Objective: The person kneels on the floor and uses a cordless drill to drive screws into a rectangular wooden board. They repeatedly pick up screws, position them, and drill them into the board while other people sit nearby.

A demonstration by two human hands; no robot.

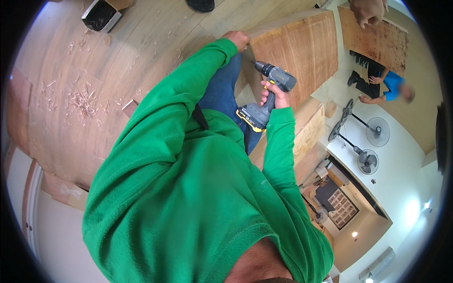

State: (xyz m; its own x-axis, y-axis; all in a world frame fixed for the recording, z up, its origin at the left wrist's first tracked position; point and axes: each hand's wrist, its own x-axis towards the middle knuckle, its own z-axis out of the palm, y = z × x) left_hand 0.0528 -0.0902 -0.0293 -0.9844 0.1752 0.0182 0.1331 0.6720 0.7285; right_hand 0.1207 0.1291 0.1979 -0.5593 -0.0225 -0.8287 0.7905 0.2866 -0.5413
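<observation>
My right hand (278, 95) is wrapped round the grip of a black and grey cordless drill (281, 78) with yellow trim. The drill's chuck points left, and its bit tip is close to the narrow edge of a large wooden panel (302, 49); whether it touches, I cannot tell. At the panel's near left corner, my left hand (237, 40) is closed over the edge, its fingertips partly hidden. Below the drill's battery base lies my leg in blue jeans (222, 89).
Wood shavings (82, 100) litter the plank floor on the left, with an open box (101, 16) beyond. Another wooden piece (306, 125) is right of my right forearm. Another person's hand (368, 12) reaches in at the top right. A person in blue (394, 87) and standing fans (368, 161) are farther off.
</observation>
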